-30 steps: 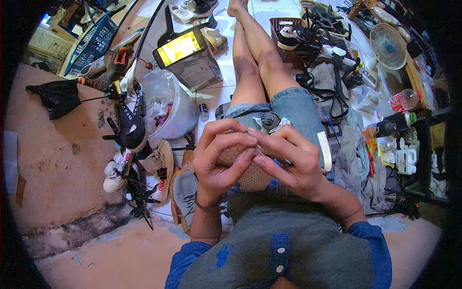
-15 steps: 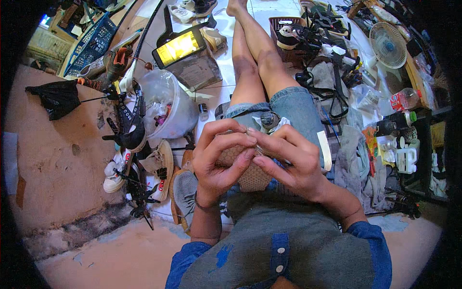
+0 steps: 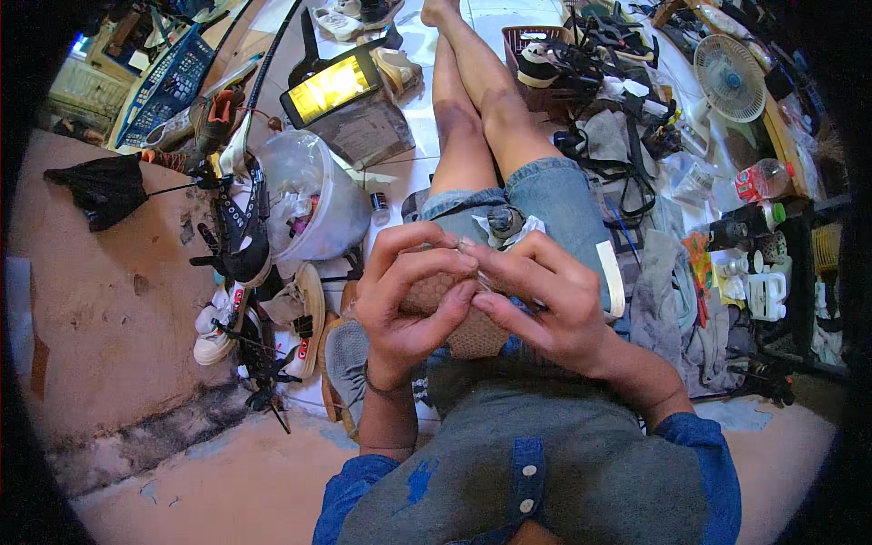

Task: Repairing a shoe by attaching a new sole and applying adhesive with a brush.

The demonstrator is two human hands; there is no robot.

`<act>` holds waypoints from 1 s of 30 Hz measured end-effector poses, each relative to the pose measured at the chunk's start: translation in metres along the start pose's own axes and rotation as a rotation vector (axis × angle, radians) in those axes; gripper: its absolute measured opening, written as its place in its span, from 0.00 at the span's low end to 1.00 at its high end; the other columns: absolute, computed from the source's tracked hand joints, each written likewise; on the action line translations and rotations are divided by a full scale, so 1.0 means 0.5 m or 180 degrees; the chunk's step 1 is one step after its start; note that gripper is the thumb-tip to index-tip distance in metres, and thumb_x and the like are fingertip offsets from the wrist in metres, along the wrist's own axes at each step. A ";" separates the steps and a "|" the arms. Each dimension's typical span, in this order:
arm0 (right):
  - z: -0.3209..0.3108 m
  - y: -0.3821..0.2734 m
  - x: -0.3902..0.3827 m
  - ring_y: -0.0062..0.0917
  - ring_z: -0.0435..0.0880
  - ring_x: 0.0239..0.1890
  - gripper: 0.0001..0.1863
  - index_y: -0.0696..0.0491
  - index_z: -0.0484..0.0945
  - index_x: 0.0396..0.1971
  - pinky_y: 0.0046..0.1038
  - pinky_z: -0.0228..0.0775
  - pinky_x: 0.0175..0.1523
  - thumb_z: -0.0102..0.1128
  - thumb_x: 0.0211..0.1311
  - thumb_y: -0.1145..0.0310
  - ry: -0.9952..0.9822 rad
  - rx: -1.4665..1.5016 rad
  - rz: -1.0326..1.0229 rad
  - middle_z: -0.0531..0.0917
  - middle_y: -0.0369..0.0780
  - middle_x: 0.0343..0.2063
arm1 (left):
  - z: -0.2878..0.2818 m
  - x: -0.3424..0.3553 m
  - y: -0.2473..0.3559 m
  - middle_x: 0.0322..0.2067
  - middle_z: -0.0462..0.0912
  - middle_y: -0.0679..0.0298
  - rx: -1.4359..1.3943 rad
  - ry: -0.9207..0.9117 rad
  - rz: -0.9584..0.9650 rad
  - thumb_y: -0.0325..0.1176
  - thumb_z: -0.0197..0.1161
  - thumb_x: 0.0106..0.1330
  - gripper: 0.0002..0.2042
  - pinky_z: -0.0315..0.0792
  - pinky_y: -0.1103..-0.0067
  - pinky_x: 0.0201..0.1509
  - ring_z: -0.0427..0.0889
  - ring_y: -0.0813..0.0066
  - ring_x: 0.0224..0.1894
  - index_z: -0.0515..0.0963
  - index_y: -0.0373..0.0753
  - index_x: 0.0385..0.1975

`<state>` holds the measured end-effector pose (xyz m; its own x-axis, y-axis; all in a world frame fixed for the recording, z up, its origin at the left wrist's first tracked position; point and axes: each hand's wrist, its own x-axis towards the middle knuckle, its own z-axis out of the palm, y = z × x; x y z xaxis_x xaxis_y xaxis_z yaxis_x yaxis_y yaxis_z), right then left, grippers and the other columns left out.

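A clear round tub (image 3: 338, 213) stands left of centre. Mid-frame, the right hand (image 3: 554, 300) and left hand (image 3: 404, 300) meet, both grips pinched at the upper part of a tan, honeycomb-textured piece (image 3: 479, 334); its far edge is hidden. A small dark-topped bottle (image 3: 380, 211) sits above-left.

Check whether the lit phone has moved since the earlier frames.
No visible move: the phone sits the same against the gray box just below it in view; both merely shift slightly left with the whole picture.
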<state>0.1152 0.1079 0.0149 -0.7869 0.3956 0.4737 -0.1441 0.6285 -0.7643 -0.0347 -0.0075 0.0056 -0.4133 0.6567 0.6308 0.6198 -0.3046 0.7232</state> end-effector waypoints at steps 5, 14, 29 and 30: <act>0.000 -0.002 0.003 0.28 0.79 0.29 0.24 0.56 0.77 0.56 0.28 0.72 0.34 0.68 0.57 0.72 -0.0017 0.0061 0.0002 0.76 0.40 0.28 | -0.003 -0.001 -0.002 0.40 0.79 0.57 -0.0029 -0.0003 -0.0019 0.24 0.72 0.48 0.13 0.74 0.74 0.48 0.81 0.66 0.41 0.83 0.37 0.36; 0.003 -0.006 -0.002 0.29 0.79 0.30 0.23 0.58 0.77 0.55 0.29 0.73 0.37 0.66 0.58 0.73 0.0053 0.0090 0.0055 0.75 0.42 0.30 | 0.001 0.007 0.000 0.40 0.79 0.57 -0.0037 -0.0034 -0.0099 0.25 0.73 0.48 0.14 0.73 0.75 0.48 0.81 0.67 0.42 0.82 0.37 0.36; 0.019 0.014 -0.002 0.30 0.78 0.30 0.23 0.58 0.74 0.57 0.29 0.74 0.34 0.64 0.61 0.71 0.0109 -0.0370 -0.0259 0.72 0.41 0.31 | 0.001 0.018 -0.017 0.38 0.80 0.55 0.0069 -0.0091 0.0118 0.25 0.60 0.53 0.10 0.75 0.73 0.46 0.81 0.64 0.39 0.81 0.35 0.36; 0.019 0.014 -0.003 0.30 0.78 0.30 0.24 0.58 0.74 0.58 0.29 0.74 0.34 0.64 0.61 0.72 0.0143 -0.0361 -0.0231 0.72 0.41 0.31 | 0.004 0.016 -0.020 0.38 0.80 0.55 0.0050 -0.0091 0.0112 0.25 0.59 0.54 0.10 0.75 0.73 0.46 0.81 0.64 0.39 0.81 0.34 0.36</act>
<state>0.1094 0.1052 0.0048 -0.7488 0.3744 0.5469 -0.1289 0.7272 -0.6742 -0.0429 0.0023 0.0032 -0.3719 0.6653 0.6474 0.6442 -0.3172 0.6960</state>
